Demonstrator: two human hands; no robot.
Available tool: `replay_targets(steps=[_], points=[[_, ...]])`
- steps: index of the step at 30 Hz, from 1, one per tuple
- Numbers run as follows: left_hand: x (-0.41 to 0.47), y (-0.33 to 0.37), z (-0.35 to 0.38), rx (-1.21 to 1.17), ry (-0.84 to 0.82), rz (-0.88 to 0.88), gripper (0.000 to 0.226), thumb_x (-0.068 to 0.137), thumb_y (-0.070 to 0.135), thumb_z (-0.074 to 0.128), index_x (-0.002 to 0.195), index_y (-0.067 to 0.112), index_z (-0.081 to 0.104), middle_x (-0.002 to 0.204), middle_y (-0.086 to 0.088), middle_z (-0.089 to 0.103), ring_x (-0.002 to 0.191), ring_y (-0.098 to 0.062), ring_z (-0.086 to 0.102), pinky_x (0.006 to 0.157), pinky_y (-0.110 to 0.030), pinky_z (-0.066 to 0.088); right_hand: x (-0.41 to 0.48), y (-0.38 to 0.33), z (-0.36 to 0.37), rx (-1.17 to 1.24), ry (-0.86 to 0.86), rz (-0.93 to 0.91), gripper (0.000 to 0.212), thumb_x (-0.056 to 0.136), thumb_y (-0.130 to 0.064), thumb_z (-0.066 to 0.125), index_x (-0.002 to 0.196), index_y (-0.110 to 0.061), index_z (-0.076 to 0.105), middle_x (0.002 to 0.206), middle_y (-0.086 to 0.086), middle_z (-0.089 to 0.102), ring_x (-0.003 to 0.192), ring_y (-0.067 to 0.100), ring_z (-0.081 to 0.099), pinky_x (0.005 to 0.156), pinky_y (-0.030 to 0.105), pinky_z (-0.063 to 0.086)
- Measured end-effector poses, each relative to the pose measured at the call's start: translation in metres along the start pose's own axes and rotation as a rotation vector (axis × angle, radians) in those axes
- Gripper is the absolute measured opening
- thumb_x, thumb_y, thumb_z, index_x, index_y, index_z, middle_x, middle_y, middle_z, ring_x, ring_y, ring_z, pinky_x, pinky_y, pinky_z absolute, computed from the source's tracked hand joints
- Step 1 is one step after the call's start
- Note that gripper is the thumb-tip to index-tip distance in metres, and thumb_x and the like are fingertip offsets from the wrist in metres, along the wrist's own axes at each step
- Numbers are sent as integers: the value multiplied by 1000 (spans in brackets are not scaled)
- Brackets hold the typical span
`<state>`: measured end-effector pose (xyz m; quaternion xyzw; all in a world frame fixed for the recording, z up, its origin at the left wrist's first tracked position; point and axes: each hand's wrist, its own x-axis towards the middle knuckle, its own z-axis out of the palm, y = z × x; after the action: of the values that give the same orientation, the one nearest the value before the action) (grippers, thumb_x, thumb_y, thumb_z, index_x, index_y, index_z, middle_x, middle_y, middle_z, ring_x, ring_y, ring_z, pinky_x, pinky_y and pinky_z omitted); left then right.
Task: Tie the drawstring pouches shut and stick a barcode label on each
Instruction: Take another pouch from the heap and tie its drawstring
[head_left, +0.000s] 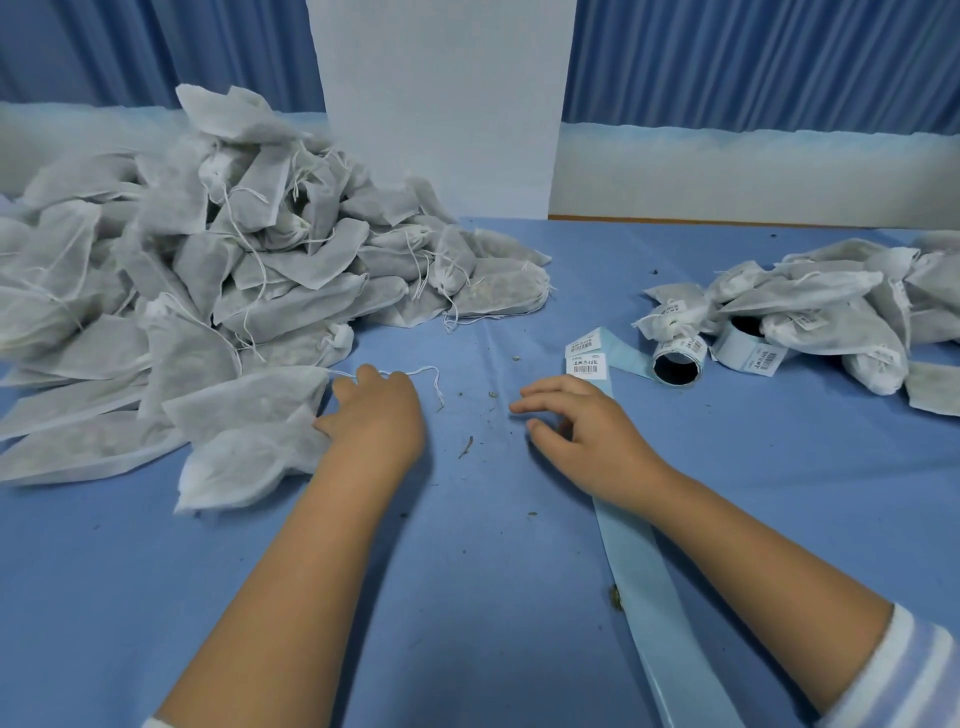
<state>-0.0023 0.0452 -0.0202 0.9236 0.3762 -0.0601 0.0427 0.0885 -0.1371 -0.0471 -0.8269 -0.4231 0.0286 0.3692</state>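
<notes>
My left hand (374, 415) meets the centre-left pouch (249, 405), grip unclear; right hand (576, 431) loose, empty. The thin drawstring (426, 371) may slip my fingers.

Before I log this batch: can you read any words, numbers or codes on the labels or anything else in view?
Strip labels: barcode with a line of print above, too small to read.
Roll labels: barcode and print, blurred, unreadable.
Pouch labels in the right pile: too small to read.
No other text shows in this view.
</notes>
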Motion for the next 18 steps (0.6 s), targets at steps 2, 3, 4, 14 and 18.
replay_targets(steps=[2, 3, 4, 14, 18], points=[[-1, -3, 0, -2, 22, 15, 46, 92, 0, 47, 136, 9, 38, 137, -15, 31, 132, -37, 30, 100, -41, 40, 0, 0, 0, 5, 1, -3, 26, 93, -9, 58, 114, -18, 71, 122, -8, 55, 94, -4, 44, 84, 3, 29], [-2, -4, -2, 16, 35, 17, 44, 92, 1, 46, 135, 8, 39, 138, -16, 31, 130, -37, 32, 99, -38, 40, -1, -1, 0, 8, 0, -5, 26, 93, -9, 58, 114, -18, 71, 122, -8, 55, 92, -7, 43, 83, 2, 29], [-2, -4, -3, 44, 45, 17, 42, 93, 2, 46, 134, 7, 40, 138, -16, 31, 129, -37, 36, 99, -35, 40, -1, -1, 0, 9, -2, -3, 26, 93, -9, 58, 114, -18, 71, 122, -8, 55, 91, -10, 43, 83, 1, 29], [1, -13, -8, -186, 151, -6, 33, 92, -5, 45, 123, 3, 52, 140, -23, 32, 117, -37, 52, 81, -33, 39, -2, -4, -2, 16, -3, -19, 26, 93, -7, 58, 113, -16, 72, 120, -6, 56, 85, -17, 44, 81, 0, 30], [0, -2, -6, -564, 330, 284, 40, 89, -8, 47, 123, 9, 60, 131, -14, 43, 104, -29, 56, 81, -23, 36, -2, -5, -3, 28, 33, -24, 22, 93, -7, 58, 109, -15, 73, 114, -8, 59, 92, -8, 51, 77, 3, 36]])
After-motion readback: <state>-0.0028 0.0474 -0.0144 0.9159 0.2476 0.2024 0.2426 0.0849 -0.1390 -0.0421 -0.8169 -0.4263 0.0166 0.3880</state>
